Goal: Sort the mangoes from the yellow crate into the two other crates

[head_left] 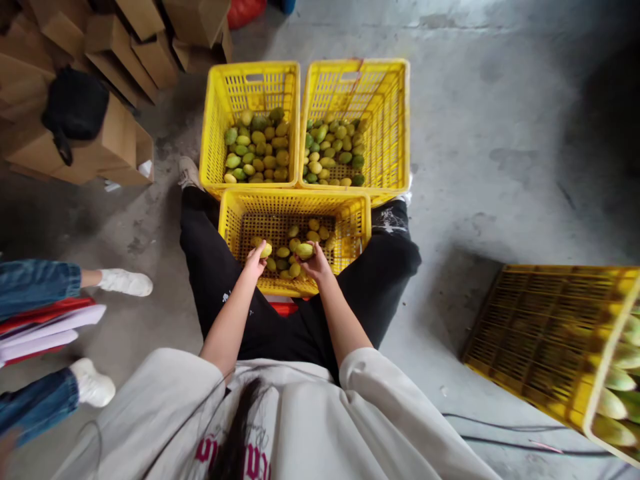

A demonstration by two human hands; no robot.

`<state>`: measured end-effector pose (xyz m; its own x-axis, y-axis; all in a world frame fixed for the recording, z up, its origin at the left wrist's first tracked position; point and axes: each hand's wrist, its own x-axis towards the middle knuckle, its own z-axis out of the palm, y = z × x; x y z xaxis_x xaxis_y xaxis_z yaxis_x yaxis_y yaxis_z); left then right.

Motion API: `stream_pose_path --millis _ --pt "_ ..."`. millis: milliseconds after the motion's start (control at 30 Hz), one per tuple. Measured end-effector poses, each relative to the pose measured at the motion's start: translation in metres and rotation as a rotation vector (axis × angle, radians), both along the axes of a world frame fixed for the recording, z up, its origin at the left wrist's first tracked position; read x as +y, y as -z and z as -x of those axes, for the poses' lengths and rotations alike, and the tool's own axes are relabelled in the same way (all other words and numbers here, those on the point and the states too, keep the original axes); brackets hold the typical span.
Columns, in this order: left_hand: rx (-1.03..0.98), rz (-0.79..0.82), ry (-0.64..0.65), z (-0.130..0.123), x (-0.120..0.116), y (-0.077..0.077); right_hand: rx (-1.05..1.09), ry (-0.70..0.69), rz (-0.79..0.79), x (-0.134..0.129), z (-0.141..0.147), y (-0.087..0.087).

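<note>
Fruits (283,252), green to yellow, loose on the bottom of the near yellow crate (280,287), mostly toward its middle and right; also one in each hand, above that crate. Left hand (255,261): partly closed, fingers curled round a yellow-green fruit (266,251), its exposed side toward the right hand. Right hand (318,264): partly closed too, cupped about a greener fruit (304,251), its free end pointing inward. Impossible to tell the exact fingertip placing beneath either fruit. Bare forearms (345,327) stretched forward from loose pale sleeves (185,387), slanting inward toward each other; wrists above the crate's near side, hands roughly level and apart, with a gap between. Black-trousered legs (213,247) spread on both sides of the near crate. Just beyond it, side by side, a left far crate (213,133) and a right far crate (393,127), both with similar fruits inside.
</note>
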<state>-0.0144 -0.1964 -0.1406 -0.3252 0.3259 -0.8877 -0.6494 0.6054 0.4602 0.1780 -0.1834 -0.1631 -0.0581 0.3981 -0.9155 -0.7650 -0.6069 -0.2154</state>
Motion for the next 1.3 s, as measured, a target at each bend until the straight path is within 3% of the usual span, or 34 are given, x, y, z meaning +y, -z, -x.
stream_pose_path --millis 133,367,500,700,867,967,1067,1200,1300 --pt "0.031 0.009 -0.059 0.002 0.0 0.003 -0.058 0.051 0.012 0.002 0.0 0.007" --pt "-0.221 -0.021 -0.063 0.003 0.002 -0.008 -0.086 0.195 0.0 0.003 -0.007 0.006" --pt "-0.207 -0.015 -0.02 0.0 0.003 -0.01 -0.039 0.165 -0.014 0.003 -0.008 0.0" --pt "-0.066 -0.025 -0.134 0.002 0.006 -0.012 -0.07 0.181 0.051 0.001 -0.014 0.003" --pt "-0.189 -0.018 -0.233 0.0 0.008 -0.023 -0.021 0.113 -0.028 0.001 -0.01 0.006" --pt "-0.271 -0.053 -0.253 -0.002 0.01 -0.03 0.029 0.085 0.017 0.003 -0.007 0.005" --pt "-0.295 -0.076 -0.209 -0.003 0.01 -0.033 0.018 0.031 0.06 0.002 -0.007 0.003" --pt "-0.282 -0.074 -0.057 -0.002 0.008 -0.03 0.025 -0.073 0.091 -0.001 -0.007 0.005" --pt "-0.287 -0.084 -0.032 0.0 0.007 -0.026 0.036 -0.088 0.111 -0.003 -0.008 0.011"
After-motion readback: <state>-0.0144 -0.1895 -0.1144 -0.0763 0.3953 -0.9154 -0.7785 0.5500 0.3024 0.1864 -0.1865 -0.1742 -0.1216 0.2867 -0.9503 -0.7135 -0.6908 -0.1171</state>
